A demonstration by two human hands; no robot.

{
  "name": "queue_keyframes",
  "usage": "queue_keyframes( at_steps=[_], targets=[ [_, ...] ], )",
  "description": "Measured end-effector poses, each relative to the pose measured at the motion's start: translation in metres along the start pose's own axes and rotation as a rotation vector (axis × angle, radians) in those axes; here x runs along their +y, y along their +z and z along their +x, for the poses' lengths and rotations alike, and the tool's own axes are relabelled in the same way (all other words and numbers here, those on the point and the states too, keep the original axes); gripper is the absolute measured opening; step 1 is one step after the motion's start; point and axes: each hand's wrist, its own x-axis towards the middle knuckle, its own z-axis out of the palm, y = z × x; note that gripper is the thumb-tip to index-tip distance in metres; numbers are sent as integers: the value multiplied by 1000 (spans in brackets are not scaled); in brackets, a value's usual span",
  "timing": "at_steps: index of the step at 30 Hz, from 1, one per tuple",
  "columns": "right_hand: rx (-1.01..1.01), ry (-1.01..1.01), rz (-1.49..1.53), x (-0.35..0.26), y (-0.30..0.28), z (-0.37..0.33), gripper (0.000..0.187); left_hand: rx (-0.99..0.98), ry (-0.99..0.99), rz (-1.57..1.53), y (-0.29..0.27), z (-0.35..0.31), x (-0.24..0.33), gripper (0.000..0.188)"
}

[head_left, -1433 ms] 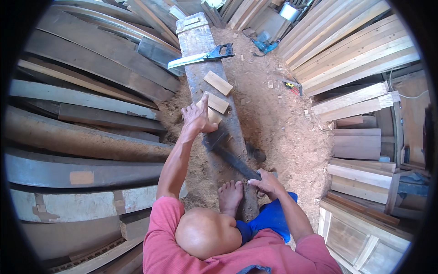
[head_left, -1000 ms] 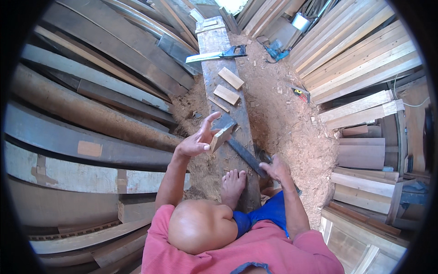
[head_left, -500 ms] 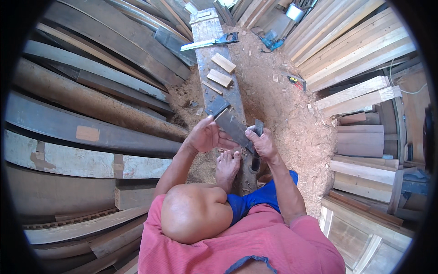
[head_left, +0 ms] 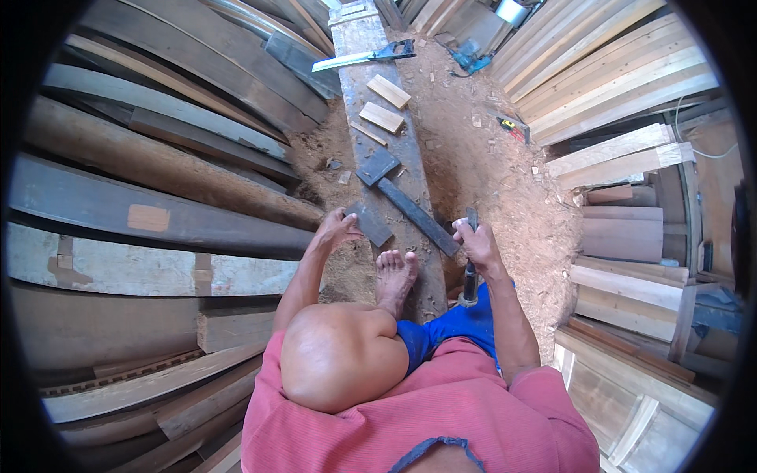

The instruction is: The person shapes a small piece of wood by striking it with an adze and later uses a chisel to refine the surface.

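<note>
My left hand grips the end of a small, dark rectangular wood block, tilted over the left edge of the plank. In my right hand is a chisel, its flat blade pointing away from me and its dark handle hanging below the fist toward my blue shorts. Between the hands, a dark wooden mallet lies diagonally along the plank, its square head at the far left end and its handle reaching toward my right hand. My bare foot presses on the plank's near part.
Two pale wood blocks, a thin strip and a handsaw lie farther along the plank. Wood shavings cover the floor. A power tool and a tape measure lie there. Stacked boards line both sides.
The hands have moved apart: the left drew the wood block left and nearer, while the right moved right with the chisel. The mallet's handle, earlier covered, now shows.
</note>
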Motion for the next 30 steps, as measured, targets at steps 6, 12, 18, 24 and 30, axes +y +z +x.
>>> queue_keyframes(
  at_steps=[6,12,18,24,30],
  targets=[
    [-2,27,3,-9,-1,-5,29,-92,-29,749,48,12,31,36],
    [-80,86,128,-18,13,-3,27,82,218,1148,49,11,6,56],
    [-121,148,268,-7,12,-4,23,148,169,1044,83,-18,22,88],
    [-175,110,312,-9,11,-7,27,458,160,996,21,17,4,82],
    [-91,115,283,-4,-10,-4,26,526,27,876,-31,-12,46,77]
  ],
)
